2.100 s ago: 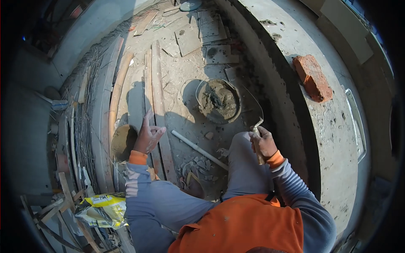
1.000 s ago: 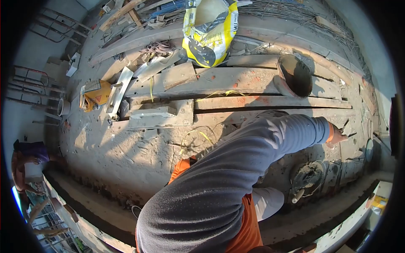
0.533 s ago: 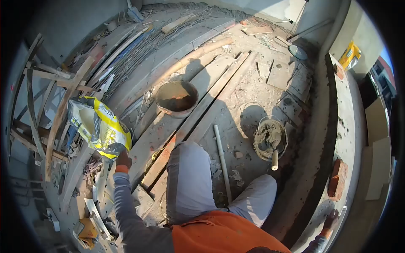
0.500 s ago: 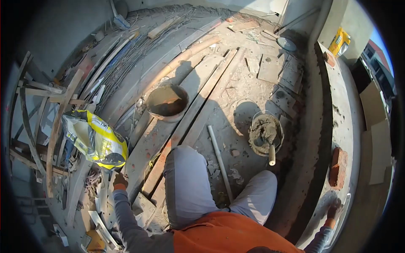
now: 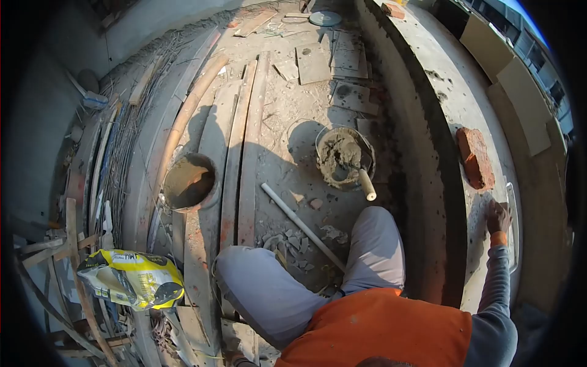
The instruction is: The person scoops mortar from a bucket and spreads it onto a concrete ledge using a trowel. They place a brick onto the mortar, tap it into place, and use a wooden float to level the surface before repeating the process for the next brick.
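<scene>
My right hand rests on top of the low wall, fingers apart and nothing seen in it, just below a red brick and beside a pale frame-like object. My left hand shows only as a dark patch at the bottom edge, low by the boards; its fingers are hidden. Ahead of my knees stands a bucket of wet mortar. A tool with a pale handle stands in it, its handle leaning over the rim, touched by neither hand.
A second bucket stands left, beside long boards. A white pipe lies before my knees. At lower left are a yellow-and-grey bag and crossed timber. Flat tiles and a round lid lie farther ahead.
The handled tool, earlier in my right hand, is now in the mortar bucket. My right hand has moved onto the wall; my left has dropped almost out of view. The camera has turned.
</scene>
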`<state>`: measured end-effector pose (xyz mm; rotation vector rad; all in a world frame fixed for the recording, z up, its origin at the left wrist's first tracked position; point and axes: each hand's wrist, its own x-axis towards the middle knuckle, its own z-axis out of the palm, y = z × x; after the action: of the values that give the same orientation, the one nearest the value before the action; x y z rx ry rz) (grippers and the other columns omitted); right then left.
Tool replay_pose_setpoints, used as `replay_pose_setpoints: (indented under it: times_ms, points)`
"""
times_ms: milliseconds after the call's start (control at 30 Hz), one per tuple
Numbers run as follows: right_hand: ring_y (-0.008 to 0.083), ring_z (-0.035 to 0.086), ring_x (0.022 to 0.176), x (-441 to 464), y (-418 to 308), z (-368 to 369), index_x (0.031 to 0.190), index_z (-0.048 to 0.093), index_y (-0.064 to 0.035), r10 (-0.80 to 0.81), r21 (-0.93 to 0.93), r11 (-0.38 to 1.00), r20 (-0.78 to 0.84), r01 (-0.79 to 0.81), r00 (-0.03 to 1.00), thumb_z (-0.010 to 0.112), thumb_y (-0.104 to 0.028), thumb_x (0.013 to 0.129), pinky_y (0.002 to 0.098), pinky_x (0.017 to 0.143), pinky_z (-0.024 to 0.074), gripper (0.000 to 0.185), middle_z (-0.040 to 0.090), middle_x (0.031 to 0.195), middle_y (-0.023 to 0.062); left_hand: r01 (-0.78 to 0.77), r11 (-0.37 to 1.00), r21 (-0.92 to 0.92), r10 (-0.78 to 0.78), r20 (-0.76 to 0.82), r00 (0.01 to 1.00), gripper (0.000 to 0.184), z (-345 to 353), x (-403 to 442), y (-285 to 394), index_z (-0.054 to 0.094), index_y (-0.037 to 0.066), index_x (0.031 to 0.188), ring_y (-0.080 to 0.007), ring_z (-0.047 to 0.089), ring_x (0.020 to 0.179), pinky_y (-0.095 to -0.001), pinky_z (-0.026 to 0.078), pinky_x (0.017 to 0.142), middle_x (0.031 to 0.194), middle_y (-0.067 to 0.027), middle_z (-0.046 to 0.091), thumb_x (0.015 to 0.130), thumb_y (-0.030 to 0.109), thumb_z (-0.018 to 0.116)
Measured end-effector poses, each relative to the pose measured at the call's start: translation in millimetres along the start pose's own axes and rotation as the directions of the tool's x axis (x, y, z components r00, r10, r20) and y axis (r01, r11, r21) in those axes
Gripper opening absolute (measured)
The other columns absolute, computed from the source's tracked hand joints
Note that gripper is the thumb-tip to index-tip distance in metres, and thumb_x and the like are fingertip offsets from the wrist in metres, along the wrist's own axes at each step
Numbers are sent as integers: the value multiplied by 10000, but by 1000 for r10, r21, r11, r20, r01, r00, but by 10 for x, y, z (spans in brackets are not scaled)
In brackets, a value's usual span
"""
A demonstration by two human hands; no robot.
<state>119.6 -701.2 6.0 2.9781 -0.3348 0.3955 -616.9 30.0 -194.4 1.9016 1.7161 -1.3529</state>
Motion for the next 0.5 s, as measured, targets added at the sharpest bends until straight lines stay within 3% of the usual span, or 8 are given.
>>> replay_pose_setpoints:
  times_ms: [67,100,133,167,233,333,467,500]
  points:
    - [362,487,1091,108,40,71,983,664,-90,-5,-13,1000,-58,5,998,465,-417,921,538,942,334,387,559,1119,115,16,994,-105,-28,-109,994,910,-124,-57,121,247,-13,1422,-384,417,1262,-406,405,1014,1411,-268,346,753,399,706]
    - [362,485,1103,226,230,386,1024,643,-98,-5,-18,1000,-207,1,978,466,-397,928,535,935,345,360,557,1120,121,24,987,-160,-51,-165,985,911,-190,-98,151,246,-13,1423,-384,416,1263,-406,404,1015,1410,-269,346,753,399,706]
    - [360,490,1098,303,284,399,1113,609,-118,-20,114,993,-160,39,987,466,-367,938,497,940,363,335,551,1121,141,26,977,-211,-74,-220,973,913,-268,-121,184,244,-14,1424,-384,415,1264,-406,404,1015,1409,-269,346,753,398,706]
    - [356,498,1084,388,292,471,1209,555,-123,-12,52,998,-237,25,971,475,-338,941,460,931,381,353,545,1114,161,27,967,-254,-97,-268,958,914,-316,-145,188,243,-14,1424,-384,414,1264,-405,403,1016,1409,-270,347,753,398,706]
    - [366,496,1092,546,218,486,1289,492,-115,-176,71,965,-539,254,823,478,-332,942,445,937,383,409,526,1166,165,21,949,-315,-136,-348,928,916,-380,-223,207,240,-15,1425,-383,412,1266,-405,401,1017,1408,-272,348,753,397,707]
    - [367,473,1138,590,-255,-90,1321,454,-109,-208,297,899,-357,322,911,489,-373,928,455,959,367,475,494,1243,157,-5,923,-384,-183,-452,873,920,-467,-301,281,236,-16,1427,-383,409,1269,-404,399,1018,1406,-275,349,753,396,707]
    - [369,450,1165,822,-714,-124,1335,439,-116,-295,314,863,-324,396,899,531,-472,875,506,952,362,590,460,1270,161,-23,891,-452,-264,-560,785,925,-482,-459,192,230,-17,1429,-383,405,1272,-403,397,1020,1403,-278,351,753,394,708]
    - [374,443,1168,887,-807,-24,1341,430,-124,-330,332,860,-221,388,918,559,-501,838,535,933,365,642,446,1274,163,-22,885,-466,-288,-583,760,926,-467,-513,119,228,-18,1430,-383,404,1273,-402,396,1020,1403,-279,351,753,393,708]
